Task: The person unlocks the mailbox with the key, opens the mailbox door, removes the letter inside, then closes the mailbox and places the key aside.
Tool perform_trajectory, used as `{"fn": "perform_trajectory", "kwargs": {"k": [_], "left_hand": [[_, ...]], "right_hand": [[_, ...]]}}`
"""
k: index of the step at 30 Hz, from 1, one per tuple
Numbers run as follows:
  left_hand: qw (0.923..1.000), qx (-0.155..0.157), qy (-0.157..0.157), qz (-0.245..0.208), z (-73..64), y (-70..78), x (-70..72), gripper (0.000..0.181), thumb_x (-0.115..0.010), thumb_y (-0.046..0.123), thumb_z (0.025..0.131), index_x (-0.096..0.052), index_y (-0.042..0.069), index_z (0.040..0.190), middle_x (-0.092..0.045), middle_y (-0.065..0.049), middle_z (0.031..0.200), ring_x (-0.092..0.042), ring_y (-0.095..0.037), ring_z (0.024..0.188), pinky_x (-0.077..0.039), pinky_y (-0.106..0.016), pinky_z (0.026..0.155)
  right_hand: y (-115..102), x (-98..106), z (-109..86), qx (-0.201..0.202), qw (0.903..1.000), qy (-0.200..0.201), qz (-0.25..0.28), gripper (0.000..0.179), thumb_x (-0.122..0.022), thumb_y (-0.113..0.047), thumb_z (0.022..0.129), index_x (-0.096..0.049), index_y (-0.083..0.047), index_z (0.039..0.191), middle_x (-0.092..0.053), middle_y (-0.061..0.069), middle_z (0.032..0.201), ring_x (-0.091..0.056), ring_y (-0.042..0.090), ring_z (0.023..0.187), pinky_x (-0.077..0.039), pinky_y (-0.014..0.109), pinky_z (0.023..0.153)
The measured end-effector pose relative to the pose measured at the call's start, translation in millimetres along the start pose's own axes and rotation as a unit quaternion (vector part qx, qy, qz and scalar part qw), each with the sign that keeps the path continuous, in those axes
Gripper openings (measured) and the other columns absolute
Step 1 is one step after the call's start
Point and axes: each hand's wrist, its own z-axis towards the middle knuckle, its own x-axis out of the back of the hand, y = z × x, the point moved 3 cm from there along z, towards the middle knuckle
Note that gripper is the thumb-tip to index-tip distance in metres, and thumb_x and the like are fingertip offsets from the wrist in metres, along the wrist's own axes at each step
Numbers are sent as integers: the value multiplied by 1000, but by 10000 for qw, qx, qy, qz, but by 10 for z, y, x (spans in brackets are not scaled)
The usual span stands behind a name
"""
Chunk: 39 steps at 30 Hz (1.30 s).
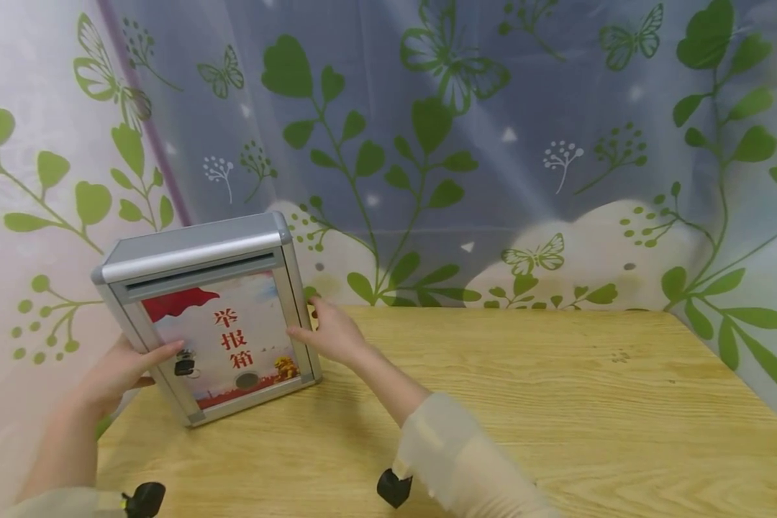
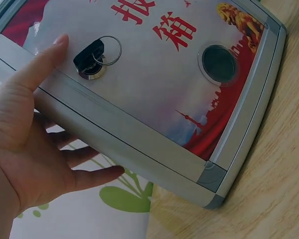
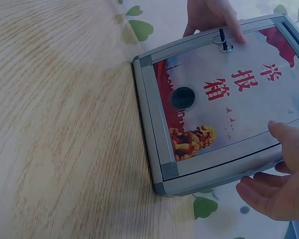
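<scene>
A silver-framed metal drop box (image 1: 259, 309) with red Chinese lettering stands at the table's left part, its slot (image 1: 201, 272) near the top. My left hand (image 1: 119, 370) holds its left side, thumb over the front and fingers spread behind the edge. Beside that thumb a black-headed key (image 2: 89, 55) on a ring sits in the lock. A dark round window (image 2: 218, 64) shows low on the front panel. On the opposite side, my right hand (image 3: 284, 184) grips the frame, thumb on the front edge and fingers around the side wall.
The light wood table (image 1: 557, 396) stretches away to the right of the box. Behind it hangs a curtain (image 1: 492, 158) printed with green leaves and butterflies. Black wrist-worn pieces (image 1: 395, 488) sit by both sleeves.
</scene>
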Motion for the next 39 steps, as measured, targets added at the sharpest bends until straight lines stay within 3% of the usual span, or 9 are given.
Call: {"fn": "perform_trajectory", "kwargs": {"k": [4,7,14,26,33,39], "left_hand": [[9995,-47,105,-295,7,-10,-5,50,-57,26,93,-27,41,130,-46,22,112,-50,1,95,-41,-59,82],[9987,-85,135,-481,6,-6,-5,48,-57,24,93,-29,42,127,-48,26,107,-52,4,92,-43,-54,81],[9962,-203,197,-819,21,-2,-10,45,-57,19,92,-34,41,123,-54,26,105,-56,1,92,-44,-41,75],[9957,-109,236,-890,1,-18,-27,43,-58,21,92,-35,40,122,-53,25,105,-55,1,92,-44,-40,75],[9954,-151,313,-889,-9,7,-43,40,-59,21,91,-37,39,120,-56,25,101,-57,0,89,-46,-39,73],[9949,-175,279,-949,3,30,-51,36,-59,21,91,-41,37,117,-59,25,99,-59,-1,89,-48,-37,71]], "right_hand": [[2,-31,21,-48,9999,-5,131,70,-60,-42,88,-33,-5,142,-49,12,133,-52,26,116,-44,36,92],[-8,-45,42,-140,9996,59,225,70,-60,-42,88,-34,-6,142,-49,11,133,-51,25,116,-43,36,92],[-34,-88,95,-300,9990,201,271,74,-59,-46,88,-34,-2,142,-42,16,139,-43,30,124,-37,40,99],[-69,-204,92,-235,9931,593,987,75,-64,-41,85,-32,-3,142,-49,14,133,-49,27,119,-39,37,97],[-71,-208,103,-260,9931,785,832,77,-65,-41,85,-31,-4,143,-50,14,133,-50,28,118,-40,37,96],[-80,-211,102,-334,9904,865,1030,81,-65,-40,84,-25,-6,146,-45,14,137,-46,28,122,-38,39,99]]}}
